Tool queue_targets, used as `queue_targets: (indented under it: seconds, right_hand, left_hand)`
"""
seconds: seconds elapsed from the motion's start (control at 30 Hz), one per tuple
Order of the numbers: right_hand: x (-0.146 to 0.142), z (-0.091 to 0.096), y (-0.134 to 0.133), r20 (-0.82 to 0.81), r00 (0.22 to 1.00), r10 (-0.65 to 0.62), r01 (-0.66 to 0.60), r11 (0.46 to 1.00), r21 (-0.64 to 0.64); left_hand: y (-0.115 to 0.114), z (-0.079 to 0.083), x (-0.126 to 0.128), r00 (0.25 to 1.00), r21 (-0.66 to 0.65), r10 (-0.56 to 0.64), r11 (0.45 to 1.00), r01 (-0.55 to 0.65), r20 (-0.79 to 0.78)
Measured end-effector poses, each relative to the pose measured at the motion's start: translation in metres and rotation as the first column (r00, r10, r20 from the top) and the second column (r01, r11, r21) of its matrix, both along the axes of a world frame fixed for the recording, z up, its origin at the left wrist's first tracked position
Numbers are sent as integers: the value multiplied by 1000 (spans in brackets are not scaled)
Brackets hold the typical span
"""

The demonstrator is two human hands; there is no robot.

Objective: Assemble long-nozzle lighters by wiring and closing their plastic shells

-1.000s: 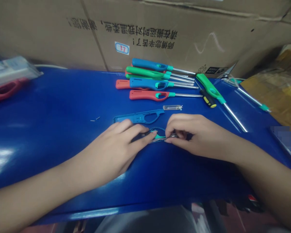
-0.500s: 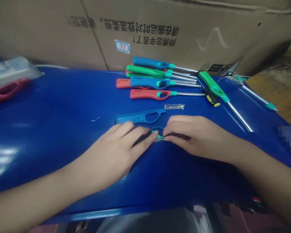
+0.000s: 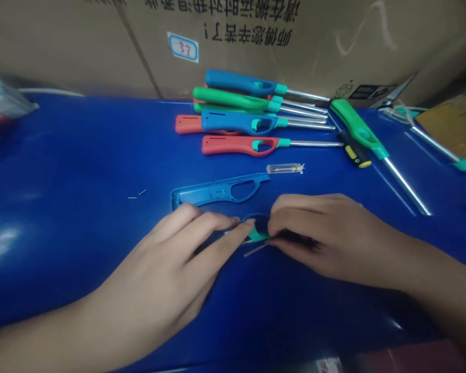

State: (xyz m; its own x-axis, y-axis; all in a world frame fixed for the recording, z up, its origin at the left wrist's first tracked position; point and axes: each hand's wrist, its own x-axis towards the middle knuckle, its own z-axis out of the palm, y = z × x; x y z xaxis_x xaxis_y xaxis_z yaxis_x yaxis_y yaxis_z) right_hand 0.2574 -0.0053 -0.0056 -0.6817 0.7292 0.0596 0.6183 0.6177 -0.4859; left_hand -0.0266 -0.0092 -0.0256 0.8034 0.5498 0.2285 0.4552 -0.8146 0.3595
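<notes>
Both my hands meet at the front middle of the blue table (image 3: 81, 155). My left hand (image 3: 171, 264) presses its fingertips against a teal lighter part (image 3: 258, 234) with a blue loop. My right hand (image 3: 326, 238) pinches that part from the other side, and its fingers hide most of it. A thin metal rod (image 3: 257, 248) sticks out below it. Just above my hands lies an open blue lighter half-shell (image 3: 217, 190). A small clear tube (image 3: 284, 168) sits beyond its nose, and tiny metal pins (image 3: 137, 195) lie to the left.
Several long-nozzled lighters in blue, green and red lie at the back, including a blue one (image 3: 236, 80) and a red one (image 3: 236, 145). A black-and-yellow screwdriver handle (image 3: 354, 155) lies among them. Cardboard cartons (image 3: 217, 36) stand behind the table.
The whole view has shifted upward and closer. My hands have turned the teal part, and the thin metal rod now shows below it.
</notes>
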Motion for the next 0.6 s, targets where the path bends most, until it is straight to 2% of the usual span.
queue_targets:
  seconds: [0.27, 0.43, 0.53, 0.6]
  right_hand:
    - [5, -6, -1, -46, 999, 7, -3, 996, 88]
    - [-1, -7, 0, -129, 991, -33, 36, 999, 21]
    - [-5, -6, 1, -180, 980, -86, 82, 996, -33]
    - [-6, -5, 1, -189, 972, -140, 131, 989, -61]
  left_hand:
    - [2, -2, 0, 1000, -70, 12, 997, -10, 28]
    - [3, 0, -1, 997, -100, 17, 995, -10, 72]
    - [4, 1, 0, 1000, -113, 13, 994, -10, 22]
    - [5, 1, 1, 1000, -72, -16, 997, 15, -25]
